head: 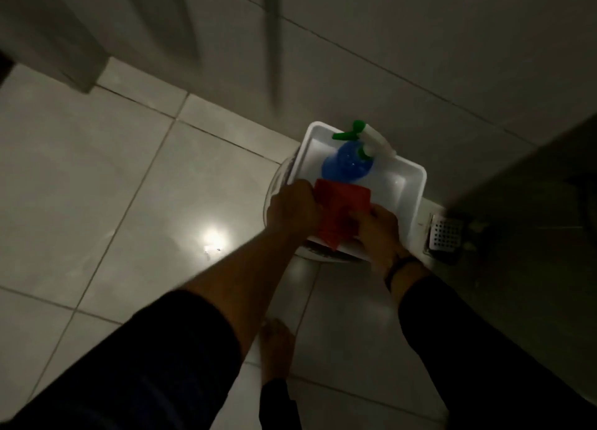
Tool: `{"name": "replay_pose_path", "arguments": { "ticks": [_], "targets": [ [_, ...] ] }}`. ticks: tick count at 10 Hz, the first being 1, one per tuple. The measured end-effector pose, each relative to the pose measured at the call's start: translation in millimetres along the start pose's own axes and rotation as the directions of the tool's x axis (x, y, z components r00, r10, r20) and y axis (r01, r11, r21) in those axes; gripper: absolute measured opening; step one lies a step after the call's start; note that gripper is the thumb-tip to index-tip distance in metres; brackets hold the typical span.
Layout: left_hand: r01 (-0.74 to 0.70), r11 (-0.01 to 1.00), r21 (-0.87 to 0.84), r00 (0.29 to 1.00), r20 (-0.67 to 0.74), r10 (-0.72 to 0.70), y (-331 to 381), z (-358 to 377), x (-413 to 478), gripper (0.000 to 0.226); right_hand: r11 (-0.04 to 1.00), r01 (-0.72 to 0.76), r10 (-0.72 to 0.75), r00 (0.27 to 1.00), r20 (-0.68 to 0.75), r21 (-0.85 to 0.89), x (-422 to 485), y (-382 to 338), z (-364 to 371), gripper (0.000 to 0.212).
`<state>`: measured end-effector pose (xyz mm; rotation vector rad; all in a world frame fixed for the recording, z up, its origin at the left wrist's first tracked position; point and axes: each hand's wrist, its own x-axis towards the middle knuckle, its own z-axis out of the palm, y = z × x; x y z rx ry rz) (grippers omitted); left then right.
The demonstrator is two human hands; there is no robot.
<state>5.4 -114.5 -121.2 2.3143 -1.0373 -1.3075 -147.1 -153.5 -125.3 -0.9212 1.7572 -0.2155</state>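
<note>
Your dark sleeves (pixel 181 349) are filling the bottom of the view, with 1 bare foot (pixel 276 342) standing on the pale floor tiles (pixel 129 187) between them. Beyond that, both forearms are reaching down to a white tray (pixel 416 184), which is sitting on top of a round basin (pixel 273 187) against the wall.

You are working with the red cloth (pixel 342 200). It is lying across the tray's near edge, partly inside and partly hanging over the rim toward you. Your left hand (pixel 292 208) is curling its fingers round the cloth's left side at the near left corner of the tray. Your right hand (pixel 378 228), with a dark band (pixel 399 270) on its wrist, is pinching the cloth's right side near the middle of the near edge. In this dim light, you cannot see the fingertips clearly.

So the cloth is secured in 2 hands, and that part looks done. Whether you are lifting it out or folding it in, the view is not showing.

Nobody is touching the blue spray bottle (pixel 347 163). It is waiting at the tray's far edge, just beyond the cloth, with its green trigger and white head pointing to the far rim. I am judging that spraying and wiping are both ahead of you.

A metal floor drain (pixel 444 236) is sitting just beside the tray's right edge.
</note>
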Motion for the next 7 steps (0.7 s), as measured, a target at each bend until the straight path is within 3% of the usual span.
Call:
{"name": "replay_pose_path", "arguments": {
  "ticks": [1, 2, 4, 5, 7],
  "targets": [
    [0.039, 0.965, 0.259, 0.999, -0.033, -0.032, 4, 21, 30, 0.036, 0.991, -0.051, 0.053, 0.998, 0.012, -0.126, 45, 5, 7, 0.029],
    [0.029, 0.911, 0.412, 0.999, -0.035, -0.016, 6, 34, 40, 0.037, 0.965, -0.091, 0.097, 0.995, 0.010, -0.247, 64, 14, 12, 0.042],
    [-0.090, 0.835, 0.543, 0.986, -0.069, 0.152, 11, 48, 25, 0.060, 0.926, -0.095, 0.037, 0.986, -0.161, -0.366, 62, 28, 13, 0.094],
    [-0.131, 0.830, 0.542, 0.976, -0.077, 0.204, 16, 36, 14, 0.055, 0.943, -0.066, 0.007, 0.984, -0.180, -0.327, 50, 18, 9, 0.099],
    [-0.092, 0.889, 0.448, 0.959, -0.199, 0.199, -10, -41, -84, 0.056, 0.975, 0.129, -0.170, 0.957, -0.234, -0.182, -77, -17, -7, 0.044]
  ]
}}
